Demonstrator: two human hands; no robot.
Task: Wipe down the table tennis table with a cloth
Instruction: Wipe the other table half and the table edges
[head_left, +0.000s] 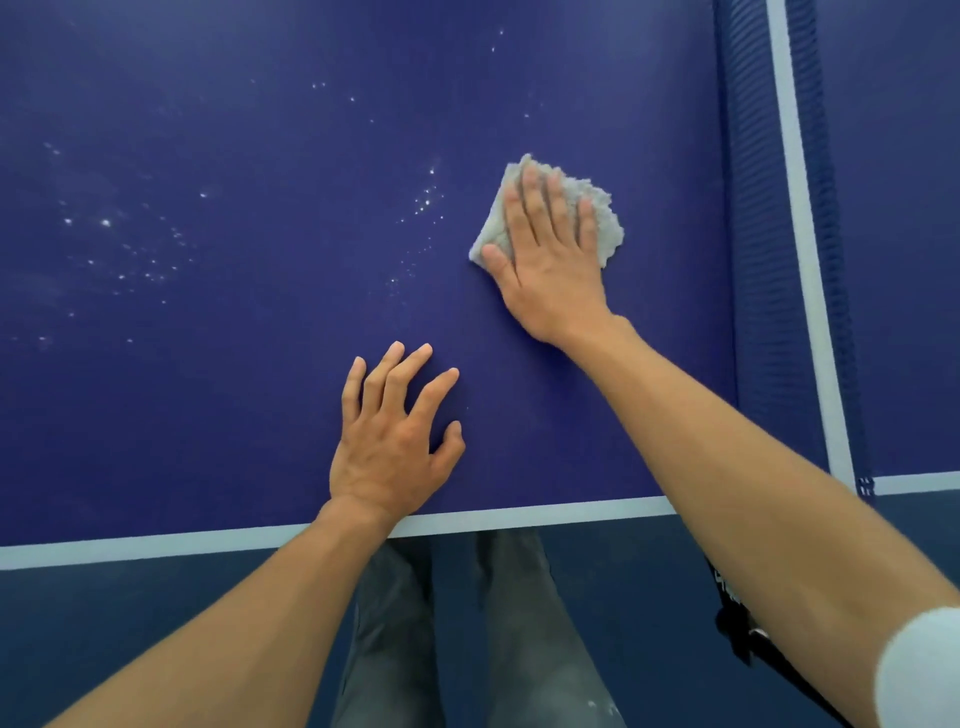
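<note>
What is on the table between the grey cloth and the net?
Nothing: in the head view, the stretch of blue table between the cloth under the right hand and the net is bare.

Your right hand (550, 260) lies flat on the cloth (597, 218), right of centre on the table (208, 415). Your left hand (387, 457) rests lower down, by the near edge. The net (779, 208) runs down the right side, and specks (104, 223) are scattered at left.
</note>
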